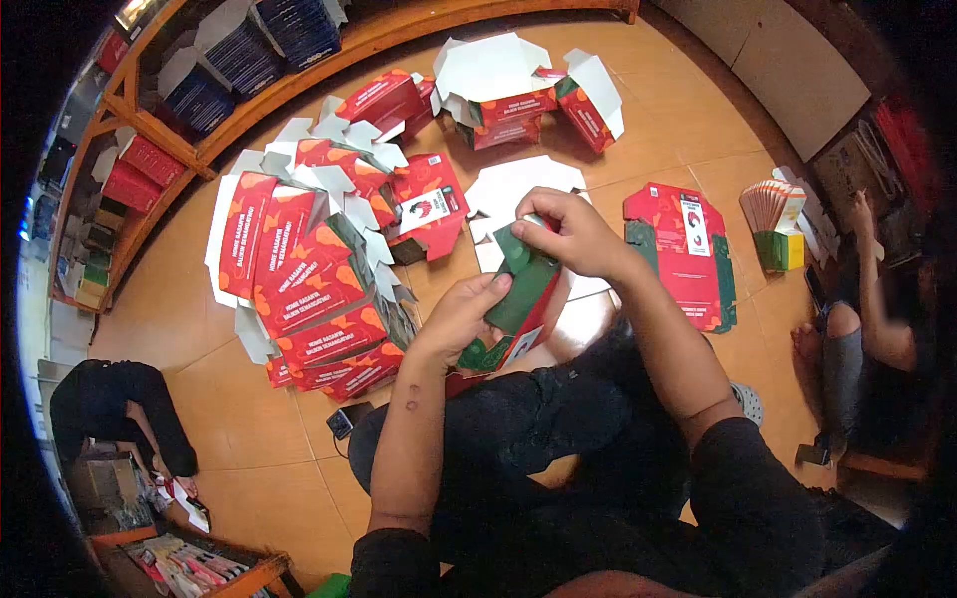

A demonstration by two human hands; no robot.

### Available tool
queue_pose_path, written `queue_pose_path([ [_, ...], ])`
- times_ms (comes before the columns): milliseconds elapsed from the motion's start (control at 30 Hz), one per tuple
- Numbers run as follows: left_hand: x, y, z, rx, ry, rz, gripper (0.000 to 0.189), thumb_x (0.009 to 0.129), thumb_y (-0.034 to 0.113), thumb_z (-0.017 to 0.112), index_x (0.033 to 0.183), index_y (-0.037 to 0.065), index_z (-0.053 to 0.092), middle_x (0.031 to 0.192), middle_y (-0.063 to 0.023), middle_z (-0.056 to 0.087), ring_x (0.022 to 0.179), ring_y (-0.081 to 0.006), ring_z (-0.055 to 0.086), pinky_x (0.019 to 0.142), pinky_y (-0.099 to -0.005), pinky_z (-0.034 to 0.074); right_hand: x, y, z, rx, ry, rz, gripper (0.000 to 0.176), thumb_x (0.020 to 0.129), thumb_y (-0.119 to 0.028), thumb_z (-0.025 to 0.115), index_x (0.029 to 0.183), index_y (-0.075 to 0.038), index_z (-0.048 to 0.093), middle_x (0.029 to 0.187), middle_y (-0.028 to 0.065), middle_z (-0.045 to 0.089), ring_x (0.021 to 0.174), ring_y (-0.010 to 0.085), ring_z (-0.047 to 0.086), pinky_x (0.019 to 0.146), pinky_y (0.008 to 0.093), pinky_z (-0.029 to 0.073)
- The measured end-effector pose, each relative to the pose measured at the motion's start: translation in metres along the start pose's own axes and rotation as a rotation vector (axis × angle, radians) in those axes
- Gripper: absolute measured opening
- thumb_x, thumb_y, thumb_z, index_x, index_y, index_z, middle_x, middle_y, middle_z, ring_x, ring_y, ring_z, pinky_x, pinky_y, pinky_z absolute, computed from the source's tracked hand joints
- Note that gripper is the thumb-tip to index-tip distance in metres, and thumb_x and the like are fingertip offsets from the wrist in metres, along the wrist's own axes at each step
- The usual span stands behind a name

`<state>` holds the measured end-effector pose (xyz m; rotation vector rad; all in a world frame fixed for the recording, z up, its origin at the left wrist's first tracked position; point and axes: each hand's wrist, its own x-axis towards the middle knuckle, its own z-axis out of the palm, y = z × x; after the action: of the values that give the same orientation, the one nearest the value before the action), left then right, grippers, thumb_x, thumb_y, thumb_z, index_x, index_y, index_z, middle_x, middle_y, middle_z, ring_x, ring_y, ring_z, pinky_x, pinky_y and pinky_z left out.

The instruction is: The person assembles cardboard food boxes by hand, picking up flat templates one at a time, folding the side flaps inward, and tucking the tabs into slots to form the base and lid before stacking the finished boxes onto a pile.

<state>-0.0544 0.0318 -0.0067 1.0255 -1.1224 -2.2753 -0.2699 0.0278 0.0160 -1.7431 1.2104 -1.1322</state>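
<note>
Over my lap I hold a red and green cardboard box (525,291), its green side panel facing up between my hands. My left hand (461,317) grips the panel's near left edge, thumb on top. Pinched at the far end of the same panel is my right hand (570,231), with its thumb pressed on a flap. The box's underside and most of its red face are hidden by my hands and legs. Just beyond it lies a flat carton with its white inner side (488,204) up. A flat red and green carton (688,264) rests on the floor to the right.
A large pile of folded red boxes (309,259) stands on the left. More boxes (498,110) stand ahead. Wooden shelves (329,45) line the back. One person (130,409) bends at the left; another (877,309) sits at the right near a yellow-green box (783,249).
</note>
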Motion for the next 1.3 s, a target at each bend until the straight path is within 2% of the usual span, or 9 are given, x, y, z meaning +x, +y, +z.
queue_pose_path([
  [133, 0.0, -0.001, 0.006, 0.087, 0.061, 0.011, 0.034, 0.105, 0.032, 0.045, 0.1, 0.002, 0.061, 0.074, -0.0019, 0.062, 0.055, -0.0084, 0.053, 0.051, -0.0225, 0.044, -0.003, -0.005, 0.0, -0.492, 0.165, -0.102, 0.019, 0.085, -0.023, 0.066, 0.088, -0.004, 0.066, 0.091, 0.0134, 0.064, 0.085, 0.0349, 0.061, 0.082, 0.0443, 0.045],
  [267, 0.002, -0.007, 0.001, 0.136, -0.042, 0.099, 0.035, 0.105, 0.033, 0.044, 0.096, 0.003, 0.061, 0.07, -0.0023, 0.06, 0.052, -0.0081, 0.052, 0.047, -0.0221, 0.04, -0.007, -0.012, 0.002, -0.609, 0.132, -0.275, 0.017, 0.087, -0.021, 0.065, 0.088, -0.004, 0.066, 0.087, 0.012, 0.064, 0.083, 0.0316, 0.061, 0.075, 0.0398, 0.048],
  [567, 0.002, -0.015, 0.001, 0.321, 0.083, 0.028, 0.032, 0.102, 0.03, 0.05, 0.105, 0.003, 0.066, 0.074, -0.0014, 0.061, 0.048, -0.009, 0.05, 0.045, -0.0234, 0.043, -0.015, 0.0, 0.004, -0.375, -0.346, -0.044, 0.029, 0.092, -0.028, 0.057, 0.094, -0.002, 0.069, 0.089, 0.0203, 0.066, 0.09, 0.0382, 0.062, 0.083, 0.0453, 0.049],
  [633, -0.002, -0.008, -0.005, 0.49, 0.057, -0.04, 0.032, 0.101, 0.031, 0.053, 0.116, 0.006, 0.066, 0.092, 0.0002, 0.066, 0.074, -0.0065, 0.059, 0.06, -0.0209, 0.048, -0.015, -0.004, -0.002, -0.491, -0.436, 0.028, 0.032, 0.092, -0.032, 0.058, 0.089, -0.002, 0.068, 0.087, 0.0212, 0.066, 0.086, 0.0393, 0.063, 0.08, 0.0466, 0.049],
  [733, -0.012, 0.005, 0.007, 0.894, 0.569, 0.759, 0.029, 0.101, 0.023, 0.053, 0.115, 0.001, 0.067, 0.089, -0.0003, 0.067, 0.073, -0.0089, 0.059, 0.063, -0.0239, 0.049, -0.013, -0.006, -0.016, -0.46, -0.248, 0.037, 0.029, 0.091, -0.029, 0.06, 0.088, -0.002, 0.067, 0.084, 0.0203, 0.066, 0.082, 0.0398, 0.063, 0.073, 0.0457, 0.049],
  [767, -0.026, 0.019, 0.016, 0.701, 0.676, 0.774, 0.026, 0.097, 0.016, 0.059, 0.116, 0.0, 0.066, 0.096, -0.0139, 0.068, 0.086, -0.0156, 0.063, 0.076, -0.0283, 0.05, -0.014, -0.006, -0.02, -0.446, -0.107, -0.02, 0.029, 0.092, -0.028, 0.06, 0.087, -0.001, 0.066, 0.08, 0.0197, 0.065, 0.074, 0.0362, 0.064, 0.068, 0.0433, 0.049],
  [867, -0.048, 0.03, 0.009, 0.464, 0.708, 0.852, 0.024, 0.099, 0.018, 0.058, 0.116, 0.003, 0.067, 0.091, -0.0123, 0.067, 0.083, -0.0113, 0.062, 0.073, -0.0273, 0.049, -0.013, -0.011, -0.033, -0.336, 0.0, 0.062, 0.03, 0.093, -0.028, 0.06, 0.084, 0.0, 0.065, 0.073, 0.0173, 0.064, 0.065, 0.0283, 0.061, 0.063, 0.0391, 0.047],
  [1200, -0.019, 0.016, 0.002, 0.544, 0.496, 0.479, 0.068, 0.103, 0.029, 0.049, 0.155, 0.01, 0.01, 0.073, -0.0085, 0.067, 0.058, -0.0109, 0.062, 0.052, -0.0255, 0.045, -0.013, -0.016, -0.011, -0.116, 0.165, -0.023, 0.025, 0.095, -0.021, 0.061, 0.082, 0.001, 0.062, 0.063, 0.007, 0.056, 0.06, 0.0111, 0.049, 0.056, 0.031, 0.042],
  [1300, -0.011, 0.011, -0.012, 0.393, 0.42, 0.399, 0.062, 0.103, 0.031, 0.047, 0.152, 0.007, 0.017, 0.074, -0.0096, 0.068, 0.055, -0.0114, 0.061, 0.05, -0.0244, 0.045, -0.014, -0.018, -0.009, -0.131, 0.164, -0.02, 0.024, 0.094, -0.021, 0.062, 0.083, 0.0, 0.063, 0.064, 0.0085, 0.06, 0.06, 0.0125, 0.053, 0.057, 0.0307, 0.043],
])
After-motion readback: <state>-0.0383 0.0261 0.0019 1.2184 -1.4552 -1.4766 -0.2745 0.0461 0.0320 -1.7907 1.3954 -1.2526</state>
